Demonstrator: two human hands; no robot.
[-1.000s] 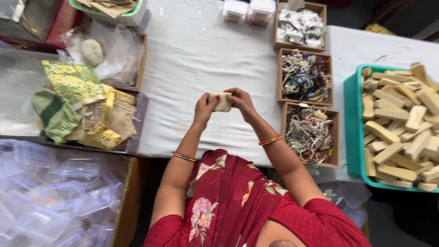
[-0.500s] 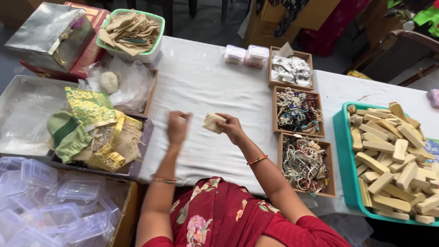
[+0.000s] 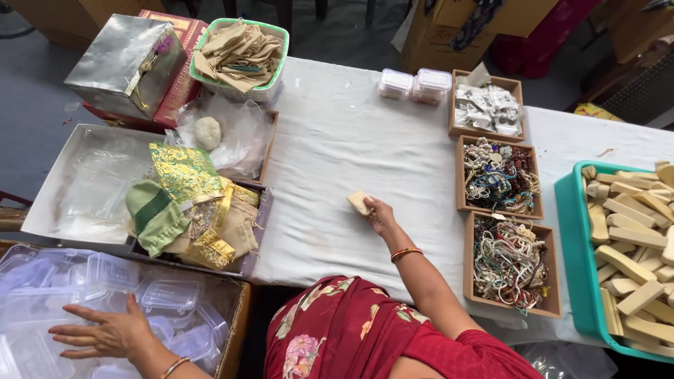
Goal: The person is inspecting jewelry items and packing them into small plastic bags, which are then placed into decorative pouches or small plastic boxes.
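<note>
Your right hand [image 3: 379, 214] pinches a small beige pouch [image 3: 359, 202] in its grip, holding it low over the white cloth of the bench [image 3: 337, 140], just left of the trays of beaded jewellery [image 3: 500, 175]. The pouch looks flat, soft and pale, slightly folded. Your left hand [image 3: 105, 331], fingers spread, rests on the clear plastic boxes [image 3: 91, 281] in the crate at your left; no box is lifted yet. Many pouches wait in the green basket [image 3: 239, 52].
</note>
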